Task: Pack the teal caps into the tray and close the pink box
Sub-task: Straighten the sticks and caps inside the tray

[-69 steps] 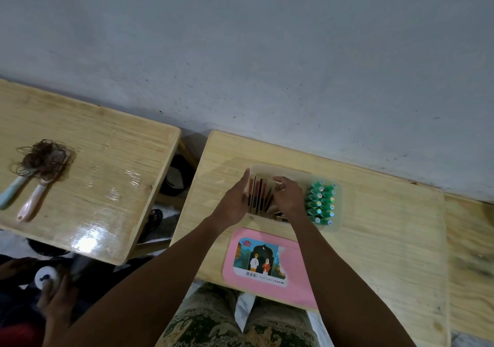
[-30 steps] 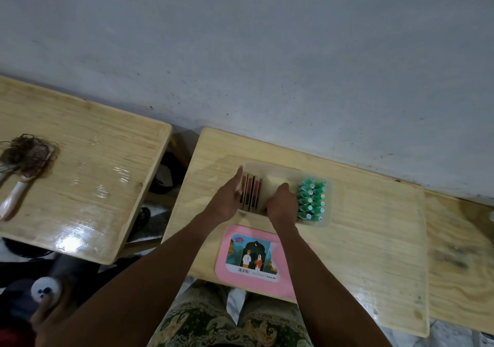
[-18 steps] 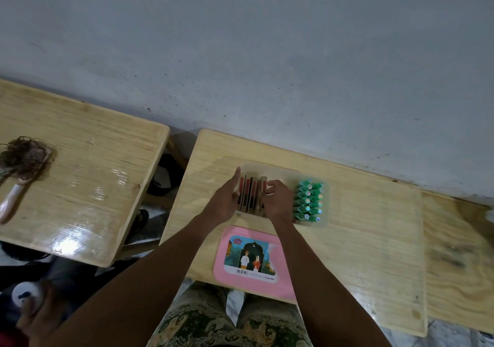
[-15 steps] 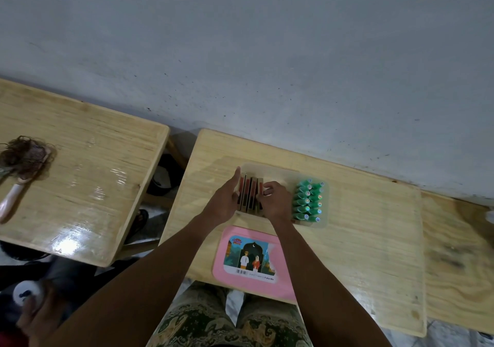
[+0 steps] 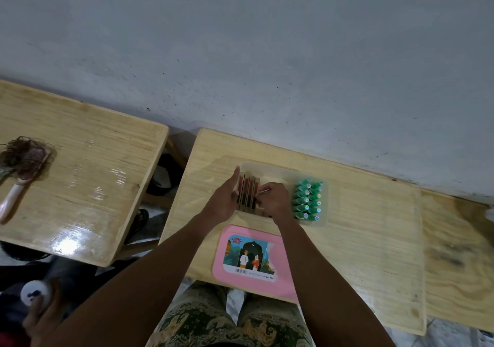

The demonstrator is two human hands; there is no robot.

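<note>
A clear plastic tray (image 5: 278, 168) lies on the small wooden table (image 5: 374, 229). Several teal caps (image 5: 307, 199) stand packed in two rows at its right end. Several dark and red sticks (image 5: 248, 191) lie side by side at its left end. My left hand (image 5: 223, 202) presses flat, fingers straight, against the left side of the sticks. My right hand (image 5: 272, 202) is curled at their right side and pinches a thin pale stick between thumb and fingers. The pink box lid (image 5: 254, 258), with a picture label, lies flat near the table's front edge, below the tray.
A second wooden table (image 5: 80, 186) stands to the left with a hairbrush (image 5: 18, 178) full of hair on it. At the bottom left another person's hand holds a white round object (image 5: 36, 292). A grey wall runs behind the tables.
My right hand has shifted left from beside the teal caps to the sticks and curled there. The sticks have been gathered into a tighter row against my left hand.
</note>
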